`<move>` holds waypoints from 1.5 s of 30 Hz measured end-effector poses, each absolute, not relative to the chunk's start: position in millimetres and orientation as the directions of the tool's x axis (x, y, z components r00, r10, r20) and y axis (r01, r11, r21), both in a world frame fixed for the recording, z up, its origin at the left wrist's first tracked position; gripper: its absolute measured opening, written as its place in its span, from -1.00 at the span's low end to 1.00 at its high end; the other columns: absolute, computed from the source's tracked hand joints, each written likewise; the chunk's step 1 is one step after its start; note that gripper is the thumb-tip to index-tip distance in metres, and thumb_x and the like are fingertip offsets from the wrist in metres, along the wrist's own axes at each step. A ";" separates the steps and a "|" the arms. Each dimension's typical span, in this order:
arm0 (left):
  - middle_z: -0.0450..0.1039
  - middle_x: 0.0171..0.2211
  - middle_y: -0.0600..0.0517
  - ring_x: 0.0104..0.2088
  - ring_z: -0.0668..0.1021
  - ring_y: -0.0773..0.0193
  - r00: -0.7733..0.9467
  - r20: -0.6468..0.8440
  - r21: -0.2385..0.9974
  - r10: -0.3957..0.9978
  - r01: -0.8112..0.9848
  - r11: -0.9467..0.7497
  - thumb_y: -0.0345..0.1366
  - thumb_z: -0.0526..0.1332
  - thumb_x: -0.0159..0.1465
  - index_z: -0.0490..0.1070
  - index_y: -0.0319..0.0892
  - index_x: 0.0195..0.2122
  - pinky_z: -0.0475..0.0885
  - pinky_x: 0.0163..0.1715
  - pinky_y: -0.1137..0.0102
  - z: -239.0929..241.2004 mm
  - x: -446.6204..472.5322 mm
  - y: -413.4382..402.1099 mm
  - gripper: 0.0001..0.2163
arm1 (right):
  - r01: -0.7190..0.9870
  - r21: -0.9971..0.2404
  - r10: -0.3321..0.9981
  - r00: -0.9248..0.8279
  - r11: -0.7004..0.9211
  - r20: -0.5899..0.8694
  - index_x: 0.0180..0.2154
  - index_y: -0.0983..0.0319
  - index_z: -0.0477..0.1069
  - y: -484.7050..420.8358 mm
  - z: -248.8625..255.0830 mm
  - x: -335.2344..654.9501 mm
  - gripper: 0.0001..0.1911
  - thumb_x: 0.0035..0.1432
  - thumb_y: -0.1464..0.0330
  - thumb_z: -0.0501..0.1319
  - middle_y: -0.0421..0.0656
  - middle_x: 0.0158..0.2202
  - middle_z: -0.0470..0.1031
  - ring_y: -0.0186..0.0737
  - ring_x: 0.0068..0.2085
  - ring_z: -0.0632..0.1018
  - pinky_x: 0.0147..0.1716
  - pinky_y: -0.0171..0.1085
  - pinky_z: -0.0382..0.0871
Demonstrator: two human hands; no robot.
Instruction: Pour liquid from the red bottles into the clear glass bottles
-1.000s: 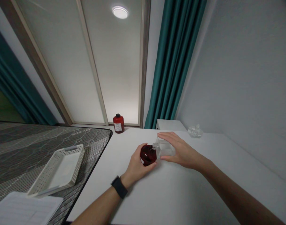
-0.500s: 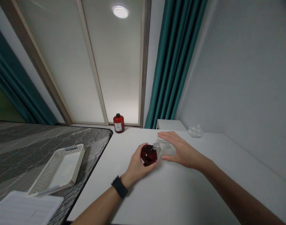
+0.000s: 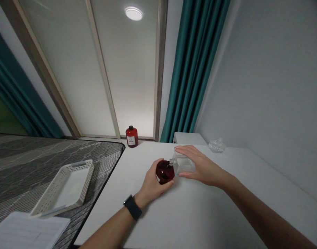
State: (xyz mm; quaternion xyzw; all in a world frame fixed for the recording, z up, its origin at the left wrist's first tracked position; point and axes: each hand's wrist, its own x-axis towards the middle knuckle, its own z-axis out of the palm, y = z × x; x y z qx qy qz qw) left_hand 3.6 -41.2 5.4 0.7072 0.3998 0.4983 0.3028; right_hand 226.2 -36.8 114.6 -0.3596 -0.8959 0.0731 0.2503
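Observation:
My left hand (image 3: 153, 181), with a dark watch on its wrist, is wrapped round a dark red glass bottle (image 3: 164, 173) on the white table. In my right hand (image 3: 196, 164) is a clear, square-sided bottle (image 3: 183, 163), tipped onto its side. The clear bottle's narrow neck points left and meets the mouth of the red bottle. Whether liquid passes between them I cannot tell. Part of the red bottle is hidden behind my left fingers, and my right fingers cover some of the clear one.
A red bottle with a black cap (image 3: 132, 137) stands at the table's far left corner. Crumpled clear plastic (image 3: 217, 145) lies at the back right. On the grey surface to the left are a white perforated basket (image 3: 48, 197) and sheets of paper (image 3: 31, 230).

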 end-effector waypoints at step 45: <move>0.43 0.08 -0.18 0.08 0.52 -0.04 0.170 0.469 0.841 0.867 0.215 -0.497 -0.27 0.42 0.04 0.23 -0.18 0.15 0.40 0.16 0.03 7.4 5.5 -43.7 -0.35 | 0.589 -0.330 0.675 -0.638 0.738 0.371 0.29 0.10 0.23 -36.8 123.3 222.8 -0.23 0.09 0.28 0.43 0.00 0.24 0.40 0.07 0.28 0.37 0.27 0.16 0.29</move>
